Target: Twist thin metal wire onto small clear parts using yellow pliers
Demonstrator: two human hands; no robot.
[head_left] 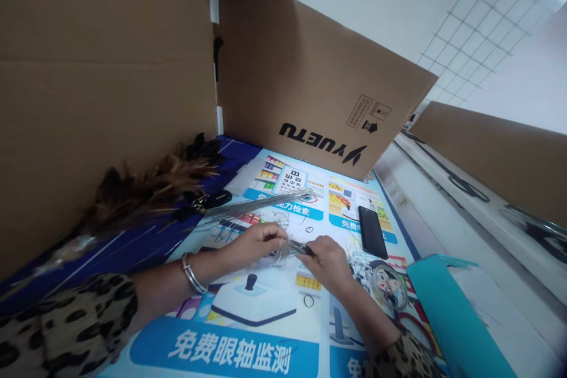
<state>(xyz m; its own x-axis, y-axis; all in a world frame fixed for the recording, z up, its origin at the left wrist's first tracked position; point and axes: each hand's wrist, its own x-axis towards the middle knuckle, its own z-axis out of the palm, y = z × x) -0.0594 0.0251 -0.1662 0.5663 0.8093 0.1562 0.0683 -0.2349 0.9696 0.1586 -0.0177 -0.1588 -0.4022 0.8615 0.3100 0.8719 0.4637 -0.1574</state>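
My left hand (254, 241) is closed in a pinch on a thin bent wire piece (280, 256) just above the printed poster (248, 348). A silver bangle circles its wrist. My right hand (325, 261) is closed around small pliers (300, 247), whose tip meets the wire between both hands. A bundle of straight thin wires (261, 204) lies on the poster just beyond my hands. Two small black rings (309, 300) lie on the poster near my right hand.
A black phone (372, 231) lies flat to the right of the wires. A feather duster (146, 186) rests at the left on blue sheeting. Cardboard panels (310, 88) stand behind and to the left. A teal folder (452, 313) and a round badge (388, 284) sit at right.
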